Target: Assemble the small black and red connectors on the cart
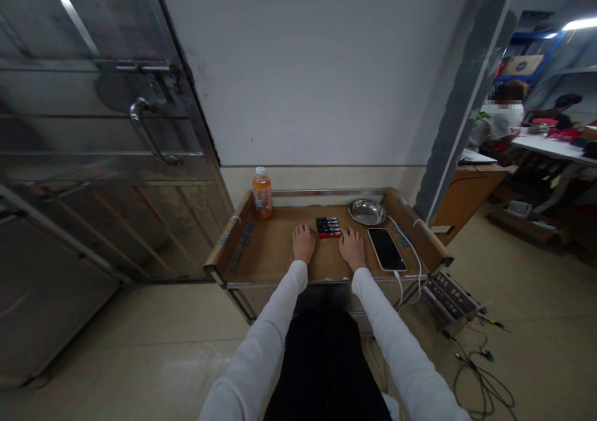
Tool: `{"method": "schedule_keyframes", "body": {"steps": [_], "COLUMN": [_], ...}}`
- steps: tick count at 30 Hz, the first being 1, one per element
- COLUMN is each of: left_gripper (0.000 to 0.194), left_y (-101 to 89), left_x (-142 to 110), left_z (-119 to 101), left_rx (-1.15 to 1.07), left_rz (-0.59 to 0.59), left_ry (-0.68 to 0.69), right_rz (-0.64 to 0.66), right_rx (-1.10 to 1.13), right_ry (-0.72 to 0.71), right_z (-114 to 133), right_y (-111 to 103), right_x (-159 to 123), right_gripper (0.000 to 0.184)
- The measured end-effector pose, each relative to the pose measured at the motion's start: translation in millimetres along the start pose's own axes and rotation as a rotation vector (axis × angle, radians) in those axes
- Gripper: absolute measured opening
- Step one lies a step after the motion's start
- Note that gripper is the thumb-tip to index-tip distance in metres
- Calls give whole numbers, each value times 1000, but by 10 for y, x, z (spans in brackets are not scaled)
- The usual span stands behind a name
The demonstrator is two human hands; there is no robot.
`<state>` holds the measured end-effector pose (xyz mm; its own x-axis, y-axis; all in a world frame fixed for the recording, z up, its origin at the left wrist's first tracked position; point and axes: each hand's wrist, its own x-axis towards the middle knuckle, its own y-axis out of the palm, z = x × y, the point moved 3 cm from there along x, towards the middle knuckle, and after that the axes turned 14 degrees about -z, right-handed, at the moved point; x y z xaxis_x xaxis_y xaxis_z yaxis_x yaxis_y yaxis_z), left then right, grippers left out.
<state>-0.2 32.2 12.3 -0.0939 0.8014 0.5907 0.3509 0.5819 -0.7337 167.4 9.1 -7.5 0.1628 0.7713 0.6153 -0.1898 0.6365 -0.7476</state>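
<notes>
While both hands rest palm down on the cardboard-covered tabletop [275, 253], a small set of slim markers [328, 227] lies in the gap between them. The markers sit side by side, stacked like rungs from far to near, each running left to right; the upper ones look black, and the nearest is red.

The left hand [303, 245] is just left of the set, its fingers loosely extended forward, gripping nothing, with a narrow strip of cardboard between them and the markers. The right hand [352, 249] lies closer, at the right ends of the markers, its fingers slightly spread and unclosed; whether the index finger touches the red one cannot be told at this size.

Beyond the right hand, a shiny metal bowl [367, 211] stands near the back edge. A phone [387, 250] lies face up to the right of that hand, with a white cable [397, 282] at its near end. At the back left corner stands a bottle [262, 198] of orange liquid with a white cap, well apart from the left fingers.
</notes>
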Motion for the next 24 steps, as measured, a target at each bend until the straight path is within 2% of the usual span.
{"method": "schedule_keyframes", "body": {"steps": [3,8,13,16,21,24], "left_gripper": [23,26,14,11,7,8], "left_y": [-20,-94,-75,-30,24,25], "left_x": [-5,-14,-47,-59,-46,-33], "left_z": [-25,-94,-160,-151,-122,-104], "left_rx": [-3,-102,-258,-267,-328,-379], "left_rz": [6,-77,70,140,150,72], "left_ry": [14,81,331,405,411,361], "right_rz": [2,-14,-30,-49,-41,-7], "right_rx": [17,-6,-34,-41,15,48], "right_ry": [-9,5,-128,-182,-213,-207], "right_z": [15,46,126,152,157,143], "right_y": [-26,-83,-171,-206,-194,-157], "right_x": [7,34,41,32,26,22], "right_gripper": [38,33,22,20,17,16]}}
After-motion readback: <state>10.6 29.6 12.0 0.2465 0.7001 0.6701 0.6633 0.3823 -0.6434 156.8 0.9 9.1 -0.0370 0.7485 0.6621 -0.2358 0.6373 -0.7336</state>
